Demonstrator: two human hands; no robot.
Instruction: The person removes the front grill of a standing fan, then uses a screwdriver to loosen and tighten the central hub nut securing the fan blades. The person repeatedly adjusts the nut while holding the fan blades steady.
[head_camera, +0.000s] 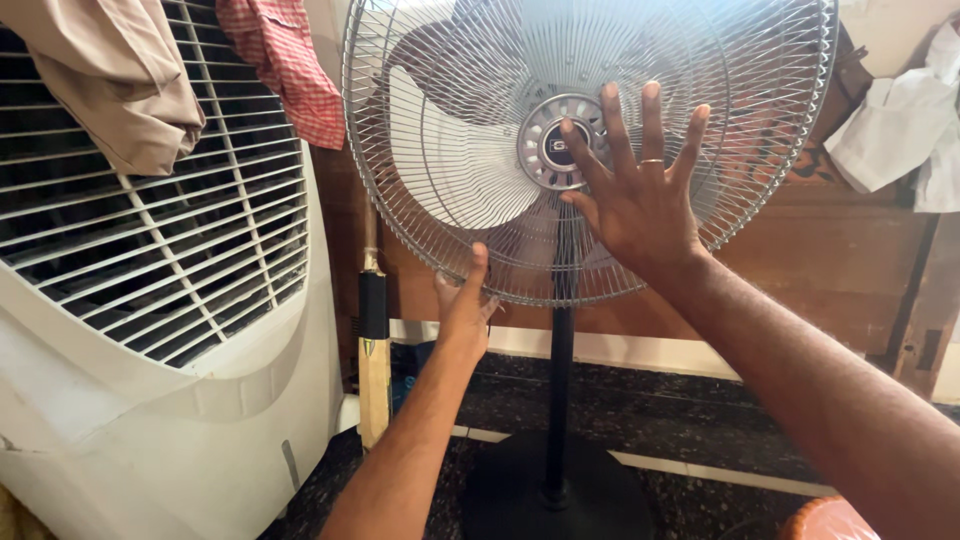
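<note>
A pedestal fan with a round wire grille (450, 130) stands in front of me on a black pole and round black base (555, 495). My left hand (463, 300) grips the lower rim of the grille, thumb up over the front wires. My right hand (637, 180) is spread flat with fingers apart, palm toward the grille just right of the grey hub (556, 142); whether it touches the wires is unclear. A ring sits on one finger. The white blades behind the grille look still.
A large white air cooler (150, 330) with slatted vents fills the left side, with a beige cloth (120, 70) and a red checked cloth (280, 55) draped on it. A cricket bat (373, 350) leans behind. A wooden panel and white cloth (900, 130) are at right.
</note>
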